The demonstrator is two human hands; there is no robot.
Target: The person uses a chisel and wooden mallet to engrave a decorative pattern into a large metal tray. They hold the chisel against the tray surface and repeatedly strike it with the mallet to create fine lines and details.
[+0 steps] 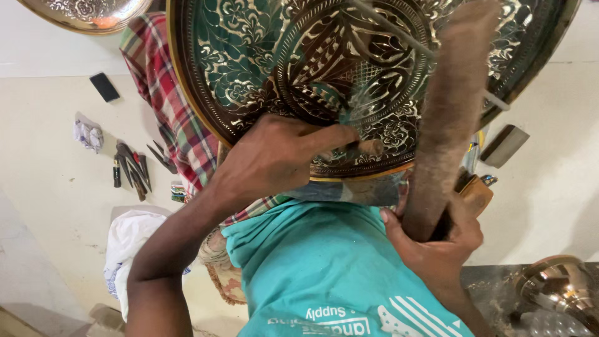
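Observation:
A large round engraved brass plate (262,56) with green and dark floral patterns fills the upper middle of the head view, resting over my lap and a checked cloth (168,106). My left hand (274,156) is closed around a thin engraving chisel (365,147) whose tip touches the plate near its lower rim. My right hand (437,240) grips the lower end of a thick brown wooden mallet (446,118), which stands blurred above the chisel and across the plate's right side.
Several small chisels and tools (131,168) lie on the pale floor at left, with a dark phone (104,87) and crumpled paper (88,134). Another brass dish (87,14) is at top left, a shiny metal pot (558,284) at bottom right, a white bag (128,243) lower left.

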